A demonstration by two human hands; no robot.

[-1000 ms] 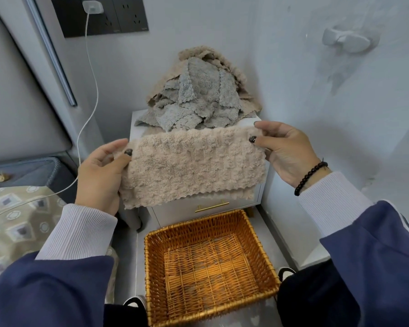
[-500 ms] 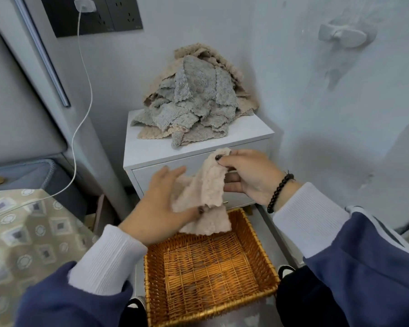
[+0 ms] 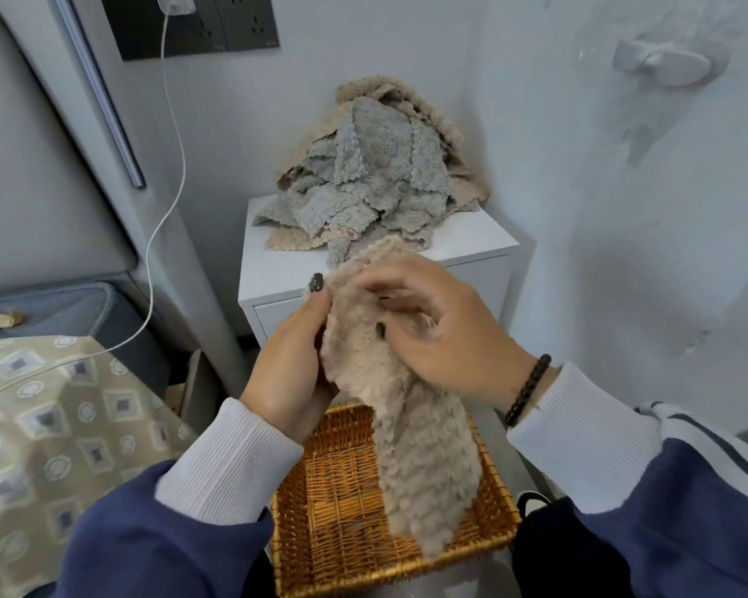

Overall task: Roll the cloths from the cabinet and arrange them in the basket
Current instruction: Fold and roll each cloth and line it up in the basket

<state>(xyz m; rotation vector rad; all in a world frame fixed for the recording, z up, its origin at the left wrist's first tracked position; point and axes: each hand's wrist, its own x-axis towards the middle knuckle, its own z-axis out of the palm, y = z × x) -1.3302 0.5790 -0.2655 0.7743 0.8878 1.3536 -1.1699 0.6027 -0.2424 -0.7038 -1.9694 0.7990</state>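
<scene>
Both hands are on the beige cloth (image 3: 411, 425) over the wicker basket (image 3: 342, 511): the left hand (image 3: 292, 360) pinches its top edge with thumb and curled fingers, the right hand (image 3: 437, 334) curls over the upper part, ready to start the roll. Best bet here is keeping that top edge taut and square, turning it tightly so the roll doesn't cone. It's fluffy, knobbly, scallop-edged, hanging limp into the empty basket, with the pile of cloths (image 3: 376, 174) waiting on the white cabinet (image 3: 471, 248).
</scene>
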